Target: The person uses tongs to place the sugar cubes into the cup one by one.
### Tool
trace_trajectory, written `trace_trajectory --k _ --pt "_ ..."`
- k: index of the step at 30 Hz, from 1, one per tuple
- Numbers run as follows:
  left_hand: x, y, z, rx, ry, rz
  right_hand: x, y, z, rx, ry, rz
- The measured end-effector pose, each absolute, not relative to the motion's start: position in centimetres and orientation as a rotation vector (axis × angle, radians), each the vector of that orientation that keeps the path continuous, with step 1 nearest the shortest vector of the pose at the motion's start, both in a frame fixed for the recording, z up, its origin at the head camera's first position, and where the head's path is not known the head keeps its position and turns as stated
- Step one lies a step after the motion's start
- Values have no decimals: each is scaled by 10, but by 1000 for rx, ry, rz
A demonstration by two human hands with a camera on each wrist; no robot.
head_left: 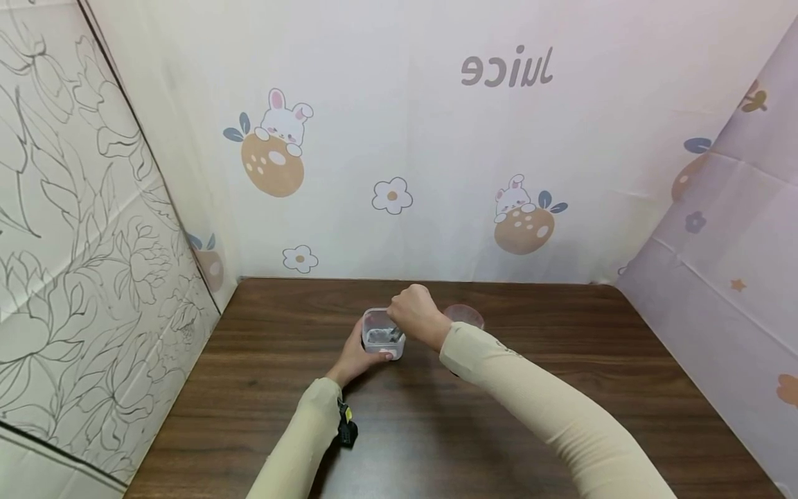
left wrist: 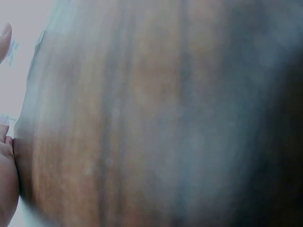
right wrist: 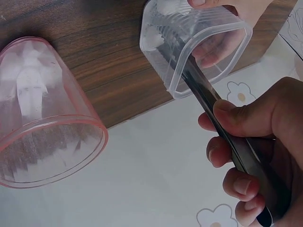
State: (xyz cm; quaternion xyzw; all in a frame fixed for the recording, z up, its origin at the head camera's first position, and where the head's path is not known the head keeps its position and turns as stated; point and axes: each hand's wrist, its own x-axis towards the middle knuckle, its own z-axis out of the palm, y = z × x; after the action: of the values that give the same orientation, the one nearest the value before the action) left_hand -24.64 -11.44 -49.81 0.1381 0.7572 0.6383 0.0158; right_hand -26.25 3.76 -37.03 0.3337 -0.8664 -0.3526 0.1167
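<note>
A clear square plastic container [head_left: 383, 320] stands on the table, with white lumps [right wrist: 154, 38] at its bottom. My left hand [head_left: 360, 357] grips it from the left and front, the thumb along the near side. Only bits of the left hand [left wrist: 7, 182] show at the edge of the left wrist view. Above the container's right side is my right hand [head_left: 416, 313], its fingers wrapped around dark, shiny metal tongs [right wrist: 203, 87]. The tongs slant down through the container's mouth, their tips among the white lumps. A clear pink cup [right wrist: 78, 90] stands to the right of the container.
The brown wooden table [head_left: 262, 416] runs back to a patterned wall cloth [head_left: 374, 138]. Side cloths hang at the left [head_left: 93, 229] and right [head_left: 736, 242]. White patches show in the pink cup; whether contents or reflections, I cannot tell.
</note>
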Motion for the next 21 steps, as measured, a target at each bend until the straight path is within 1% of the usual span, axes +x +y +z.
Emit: trace_trajectory --k 11,21 --pt "-248 -114 -499 426 2367 2007 -261 48 -362 1023 -2521 -836" --pt "-249 -114 -502 411 2384 1983 -260 66 -357 1066 -2465 -695"
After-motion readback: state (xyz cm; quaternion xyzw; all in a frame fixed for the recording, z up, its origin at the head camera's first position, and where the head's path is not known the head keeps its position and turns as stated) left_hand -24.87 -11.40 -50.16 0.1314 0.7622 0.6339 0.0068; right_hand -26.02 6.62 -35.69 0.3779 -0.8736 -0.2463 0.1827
